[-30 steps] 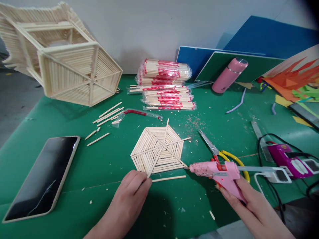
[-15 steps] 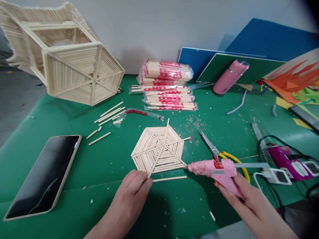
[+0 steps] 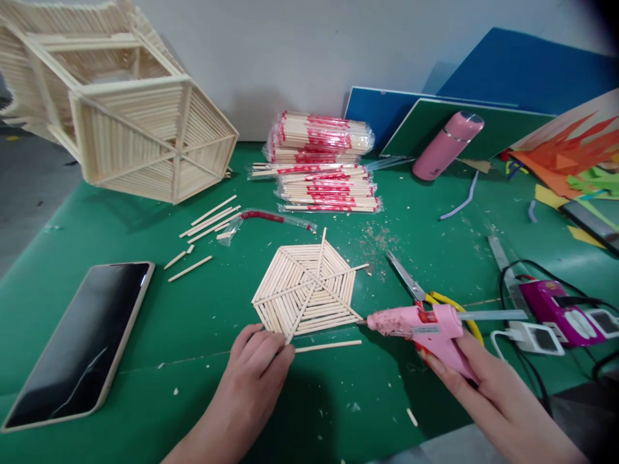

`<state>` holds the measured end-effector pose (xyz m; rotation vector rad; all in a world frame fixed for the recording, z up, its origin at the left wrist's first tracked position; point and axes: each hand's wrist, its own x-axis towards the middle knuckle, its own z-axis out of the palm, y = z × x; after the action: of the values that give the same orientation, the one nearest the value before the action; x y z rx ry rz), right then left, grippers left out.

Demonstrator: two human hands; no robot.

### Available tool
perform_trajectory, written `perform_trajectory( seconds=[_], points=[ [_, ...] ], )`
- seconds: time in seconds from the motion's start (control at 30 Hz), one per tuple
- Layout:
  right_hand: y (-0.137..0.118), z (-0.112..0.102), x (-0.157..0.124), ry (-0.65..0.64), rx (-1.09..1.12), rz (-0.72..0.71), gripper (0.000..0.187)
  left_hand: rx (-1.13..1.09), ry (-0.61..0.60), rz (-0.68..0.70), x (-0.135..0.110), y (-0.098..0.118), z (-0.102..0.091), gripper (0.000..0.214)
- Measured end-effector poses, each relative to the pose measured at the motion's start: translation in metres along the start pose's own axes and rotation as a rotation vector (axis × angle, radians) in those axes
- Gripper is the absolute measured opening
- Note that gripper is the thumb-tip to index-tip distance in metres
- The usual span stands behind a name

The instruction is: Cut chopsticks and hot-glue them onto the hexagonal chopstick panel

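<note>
A hexagonal panel of wooden sticks (image 3: 309,283) lies flat on the green table. My left hand (image 3: 264,364) is closed at its lower left corner, pinching the end of a spoke stick there. A loose wooden stick (image 3: 333,346) lies just below the panel, one end hidden by my left fingers. My right hand (image 3: 476,374) is wrapped around the handle of a pink glue gun (image 3: 418,322). The gun's nozzle is at the panel's lower right corner, touching or very close to it. A clear glue stick (image 3: 493,315) projects from the gun's back.
Scissors (image 3: 406,277) lie partly behind the gun. Cables and a purple device (image 3: 556,309) sit at right, a phone (image 3: 80,345) at left. Behind are a stick-built model (image 3: 159,135), packs of wrapped sticks (image 3: 324,161), cut sticks (image 3: 213,222) and a pink bottle (image 3: 447,147).
The view has shifted slightly. My left index-side fingers have spread a little along the panel's edge, while the glue gun's tip stays at the lower right corner.
</note>
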<state>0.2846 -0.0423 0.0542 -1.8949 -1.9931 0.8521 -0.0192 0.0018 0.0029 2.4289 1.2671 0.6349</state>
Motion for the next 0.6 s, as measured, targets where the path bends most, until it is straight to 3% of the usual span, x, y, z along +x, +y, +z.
perform_trajectory(
  seconds=[0.6],
  points=[
    [-0.0005,-0.0047,-0.0009,0.008,-0.048,0.01,0.039,-0.01,-0.012,0.028,-0.0003,-0.0025,0.0017,0.018]
  ],
)
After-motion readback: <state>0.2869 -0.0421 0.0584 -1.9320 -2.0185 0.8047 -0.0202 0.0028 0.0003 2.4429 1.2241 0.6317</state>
